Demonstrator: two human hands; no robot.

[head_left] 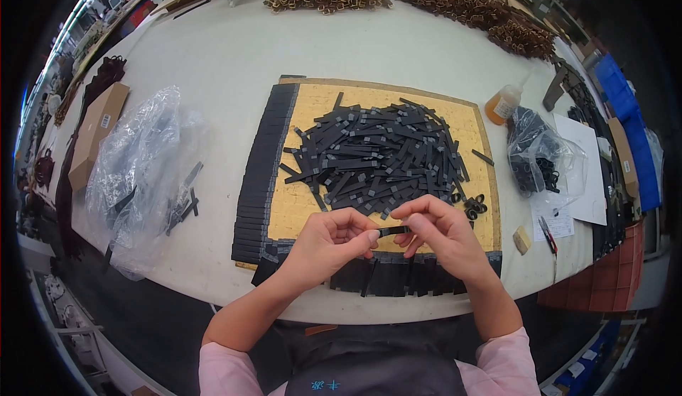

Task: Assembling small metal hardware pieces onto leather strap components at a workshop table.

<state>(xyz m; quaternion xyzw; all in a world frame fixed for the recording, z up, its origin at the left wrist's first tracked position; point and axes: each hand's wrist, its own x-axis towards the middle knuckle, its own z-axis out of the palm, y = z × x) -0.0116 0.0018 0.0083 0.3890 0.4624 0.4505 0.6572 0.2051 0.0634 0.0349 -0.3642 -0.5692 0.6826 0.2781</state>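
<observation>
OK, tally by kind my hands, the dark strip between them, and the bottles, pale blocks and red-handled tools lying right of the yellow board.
Hands: 2, left hand and right hand
Dark strip: 1
Bottle with orange liquid: 1
Pale block: 1
Red-handled tool: 1
Total: 6

The left hand [328, 245] and right hand [447, 241] hold a black strip [391, 231] at their fingertips, over a yellow board [469, 122] heaped with black strips [383, 151]. Right of the board, a bottle [502, 105] is on the desk [206, 48].
</observation>
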